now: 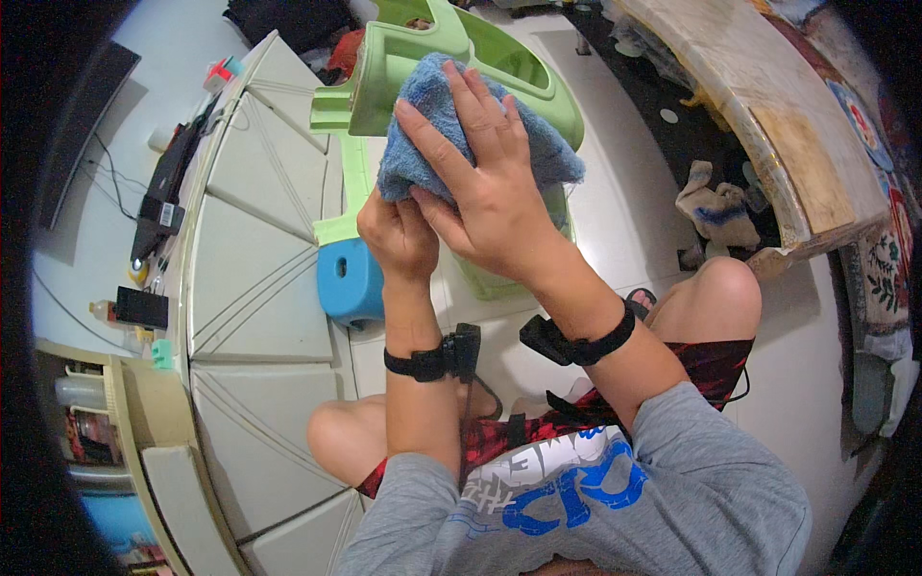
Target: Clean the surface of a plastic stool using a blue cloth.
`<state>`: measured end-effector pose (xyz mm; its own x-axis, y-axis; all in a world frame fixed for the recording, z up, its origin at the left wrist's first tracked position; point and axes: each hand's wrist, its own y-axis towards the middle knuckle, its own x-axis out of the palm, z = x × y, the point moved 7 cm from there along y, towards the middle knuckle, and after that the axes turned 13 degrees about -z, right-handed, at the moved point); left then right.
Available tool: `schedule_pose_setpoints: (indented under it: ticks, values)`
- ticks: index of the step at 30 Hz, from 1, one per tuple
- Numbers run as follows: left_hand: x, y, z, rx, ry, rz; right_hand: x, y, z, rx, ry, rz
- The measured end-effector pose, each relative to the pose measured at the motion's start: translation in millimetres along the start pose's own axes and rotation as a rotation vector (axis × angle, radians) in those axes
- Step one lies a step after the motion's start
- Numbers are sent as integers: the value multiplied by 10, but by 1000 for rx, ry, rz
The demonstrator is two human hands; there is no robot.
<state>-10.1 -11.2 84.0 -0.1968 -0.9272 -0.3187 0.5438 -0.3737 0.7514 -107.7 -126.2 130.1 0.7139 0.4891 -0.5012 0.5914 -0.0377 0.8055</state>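
A blue terry cloth lies draped against a light green plastic piece of furniture or play equipment in front of me. My right hand presses on the cloth from above, its fingers spread over the folds and the thumb near the lower edge. My left hand is curled up right under the cloth's lower edge. Its fingertips are hidden, so what they close around does not show. The cloth covers part of the green plastic. Black bands with small devices sit on both wrists.
A blue plastic stool stands at the left, by the white cabinet fronts. A wooden-topped low table or bench is at the right, with a beige cloth item beside it. A black phone-like device rests on the cabinet top.
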Motion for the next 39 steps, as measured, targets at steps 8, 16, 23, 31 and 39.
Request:
schedule_pose_setpoints:
  ticks: [8, 16, 23, 31, 39]
  values:
    - [-98, -48, -114, -141, -4, 19, 66, -108, 343, 82, -33, 30]
    - [-85, 4, -88, -136, -140, 62, 34, -268, 1035, 236, 17, 106]
    - [-18, 13, -32, -126, -57, 30, -6, -550, 1648, 471, 132, 213]
    - [37, -25, -101, -155, -19, -44, 9, -455, 1439, 469, 49, 195]
    - [123, -43, 63, -117, 189, -88, -125, -125, 820, 260, 34, 60]
